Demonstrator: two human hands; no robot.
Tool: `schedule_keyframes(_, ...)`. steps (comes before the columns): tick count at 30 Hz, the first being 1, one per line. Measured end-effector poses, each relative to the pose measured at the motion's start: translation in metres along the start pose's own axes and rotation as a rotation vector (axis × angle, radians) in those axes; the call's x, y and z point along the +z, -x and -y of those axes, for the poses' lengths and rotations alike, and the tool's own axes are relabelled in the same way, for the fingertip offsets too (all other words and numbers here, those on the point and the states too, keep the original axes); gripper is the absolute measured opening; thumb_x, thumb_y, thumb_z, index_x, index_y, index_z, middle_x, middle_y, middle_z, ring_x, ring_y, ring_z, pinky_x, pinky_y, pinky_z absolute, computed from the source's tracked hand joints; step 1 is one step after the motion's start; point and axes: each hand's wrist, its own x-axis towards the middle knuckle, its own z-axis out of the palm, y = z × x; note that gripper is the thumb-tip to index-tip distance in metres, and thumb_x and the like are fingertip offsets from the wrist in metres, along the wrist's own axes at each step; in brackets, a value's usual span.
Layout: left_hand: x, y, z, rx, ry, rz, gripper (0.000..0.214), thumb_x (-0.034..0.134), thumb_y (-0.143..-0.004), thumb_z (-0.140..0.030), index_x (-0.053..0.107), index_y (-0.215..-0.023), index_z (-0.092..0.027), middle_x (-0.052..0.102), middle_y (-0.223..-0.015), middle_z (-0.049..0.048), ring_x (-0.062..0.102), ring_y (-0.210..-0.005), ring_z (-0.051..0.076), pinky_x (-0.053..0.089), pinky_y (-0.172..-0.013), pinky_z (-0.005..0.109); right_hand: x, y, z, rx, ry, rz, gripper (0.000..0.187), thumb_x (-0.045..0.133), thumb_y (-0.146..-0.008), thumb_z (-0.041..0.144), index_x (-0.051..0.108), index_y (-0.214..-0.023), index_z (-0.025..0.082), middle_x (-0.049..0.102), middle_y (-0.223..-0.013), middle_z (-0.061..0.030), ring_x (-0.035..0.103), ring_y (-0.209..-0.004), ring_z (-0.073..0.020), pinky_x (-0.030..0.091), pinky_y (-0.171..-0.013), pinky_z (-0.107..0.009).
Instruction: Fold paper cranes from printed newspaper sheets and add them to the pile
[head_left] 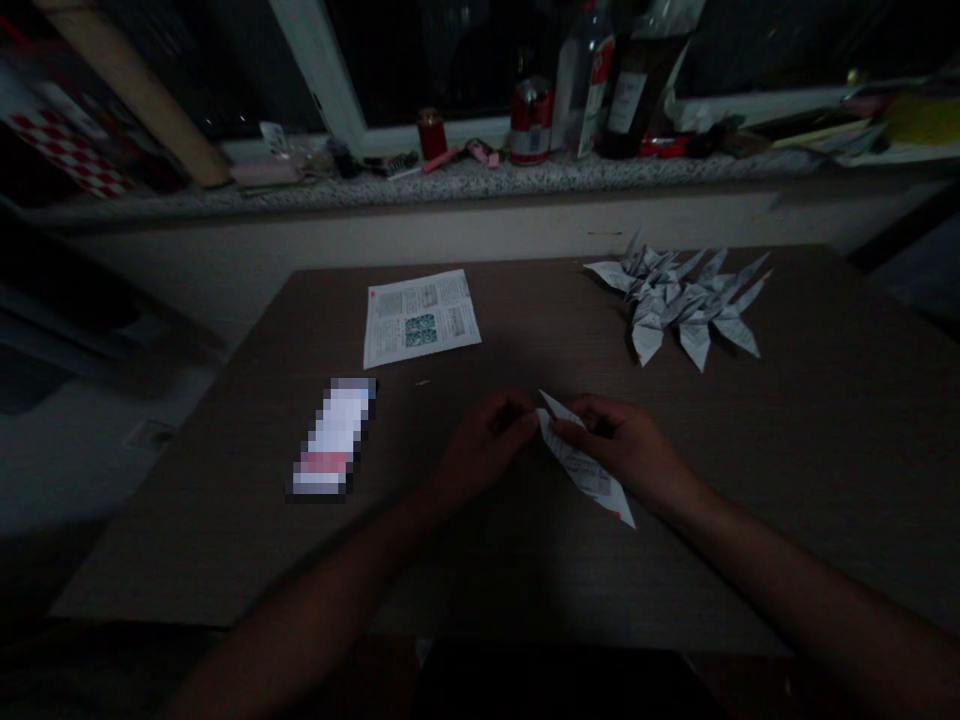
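Observation:
A narrow folded piece of printed paper (581,465) lies slanted on the dark wooden table (787,450) between my hands. My left hand (484,445) pinches its upper tip with closed fingers. My right hand (626,445) rests on the paper's right side, fingers curled and pressing the fold. The paper's lower point sticks out below my right hand.
Several folded paper cranes (686,300) lie in a heap at the table's back right. A flat printed sheet (420,318) lies at the back middle, a blurred rectangular object (334,435) to its left front. Bottles and a red can (531,118) stand on the stone windowsill (480,180).

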Motion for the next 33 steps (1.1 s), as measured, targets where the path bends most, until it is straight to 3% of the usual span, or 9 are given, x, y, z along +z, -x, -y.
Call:
schedule_keyframes(5, 0.001, 0.001, -0.001, 0.005, -0.015, 0.012, 0.021, 0.065, -0.094, -0.04, 0.069, -0.096, -0.019, 0.07, -0.095, 0.0022, 0.066, -0.091, 0.019, 0.05, -0.084, 0.03, 0.0, 0.0, -0.003, -0.014, -0.005, 0.015, 0.035, 0.076, -0.082, 0.056, 0.074, -0.089, 0.021, 0.06, -0.066, 0.0012, 0.052, -0.058, -0.0151, 0.038, -0.053, -0.029)
schedule_keyframes(12, -0.008, -0.002, 0.002, 0.0, -0.067, -0.139, 0.028, 0.061, -0.096, -0.045, 0.063, -0.086, -0.019, 0.064, -0.083, 0.0005, 0.06, -0.081, 0.017, 0.047, -0.076, 0.028, -0.004, 0.0, -0.002, 0.008, -0.033, 0.098, 0.031, 0.074, -0.085, 0.052, 0.074, -0.094, 0.022, 0.067, -0.073, -0.0005, 0.058, -0.063, -0.0168, 0.043, -0.058, -0.03)
schedule_keyframes(19, -0.009, -0.002, 0.003, -0.038, -0.035, -0.159, 0.032, 0.061, -0.096, -0.048, 0.061, -0.082, -0.019, 0.063, -0.079, 0.0004, 0.058, -0.075, 0.016, 0.047, -0.073, 0.027, -0.006, -0.001, -0.006, 0.038, -0.06, 0.091, 0.035, 0.074, -0.085, 0.054, 0.075, -0.097, 0.021, 0.074, -0.085, -0.0045, 0.064, -0.071, -0.0193, 0.047, -0.063, -0.031)
schedule_keyframes(24, -0.005, -0.004, 0.003, -0.059, 0.01, -0.101, 0.036, 0.061, -0.095, -0.054, 0.066, -0.091, -0.018, 0.069, -0.086, 0.0028, 0.065, -0.082, 0.019, 0.051, -0.077, 0.03, -0.004, 0.0, -0.007, 0.03, -0.023, 0.006, 0.033, 0.074, -0.085, 0.053, 0.076, -0.095, 0.021, 0.07, -0.073, -0.0015, 0.059, -0.062, -0.0168, 0.042, -0.055, -0.029)
schedule_keyframes(28, 0.002, -0.002, 0.006, -0.058, 0.018, 0.093, 0.044, 0.069, -0.089, -0.058, 0.069, -0.106, -0.018, 0.075, -0.107, 0.0077, 0.071, -0.098, 0.025, 0.054, -0.086, 0.035, -0.001, 0.0, -0.004, 0.016, -0.078, -0.02, 0.028, 0.074, -0.084, 0.049, 0.076, -0.094, 0.023, 0.071, -0.073, -0.0004, 0.06, -0.061, -0.0163, 0.044, -0.055, -0.029)
schedule_keyframes(33, 0.007, 0.002, 0.008, -0.015, -0.083, 0.048, 0.038, 0.069, -0.093, -0.053, 0.071, -0.111, -0.02, 0.076, -0.106, 0.006, 0.072, -0.096, 0.023, 0.056, -0.085, 0.035, 0.001, 0.0, -0.003, -0.002, -0.108, -0.023, 0.025, 0.075, -0.083, 0.047, 0.076, -0.092, 0.023, 0.075, -0.08, -0.002, 0.066, -0.069, -0.0186, 0.05, -0.064, -0.031)
